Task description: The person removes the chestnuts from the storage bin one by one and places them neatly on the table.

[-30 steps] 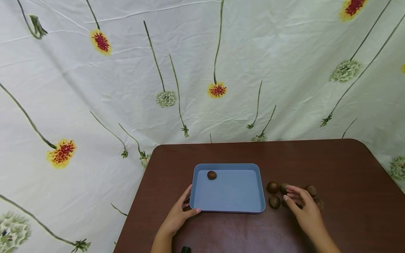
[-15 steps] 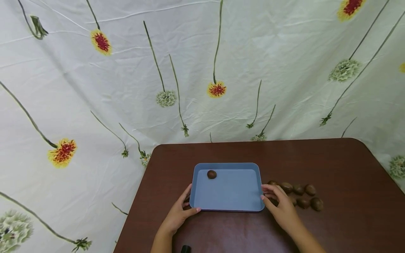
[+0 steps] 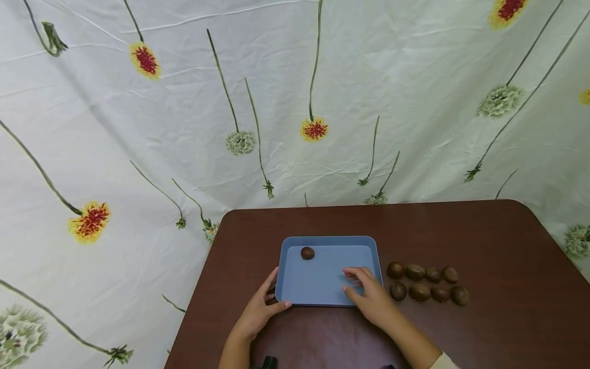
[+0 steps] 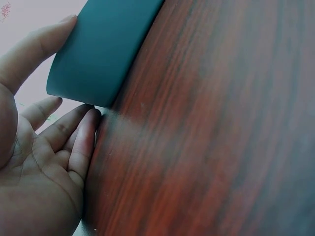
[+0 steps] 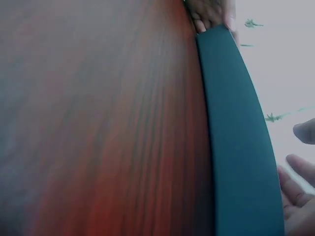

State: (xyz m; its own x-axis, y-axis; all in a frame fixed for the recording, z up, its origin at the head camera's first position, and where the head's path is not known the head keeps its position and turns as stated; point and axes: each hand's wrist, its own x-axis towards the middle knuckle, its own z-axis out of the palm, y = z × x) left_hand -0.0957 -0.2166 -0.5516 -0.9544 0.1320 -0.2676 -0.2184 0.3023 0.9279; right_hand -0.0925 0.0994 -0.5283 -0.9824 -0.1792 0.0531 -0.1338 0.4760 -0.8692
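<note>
A blue rectangular tray (image 3: pixel 322 271) lies on the table, with one round brown chestnut-like nut (image 3: pixel 307 252) near its far left corner. At the tray's near left corner, my left hand (image 3: pixel 259 310) grips the edge, thumb at the front and fingers along the left side. The left wrist view shows that thumb against the tray wall (image 4: pixel 98 54) and the fingertips low beside it. Over the tray's right half hovers my right hand (image 3: pixel 371 297), thumb and fingers apart, nothing visible between them. In the right wrist view, its fingers (image 5: pixel 290 187) appear beyond the tray wall.
Two rows of brown nuts (image 3: pixel 419 292) lie on the dark wooden table (image 3: pixel 507 246), right of the tray. Behind the table hangs a white flowered cloth (image 3: pixel 276 102). A small black object (image 3: pixel 269 363) shows at the bottom edge.
My right hand has moved left, from above the nuts, past the tray's right edge, to over the tray. The left hand stays on the tray corner, and the nut inside has not moved.
</note>
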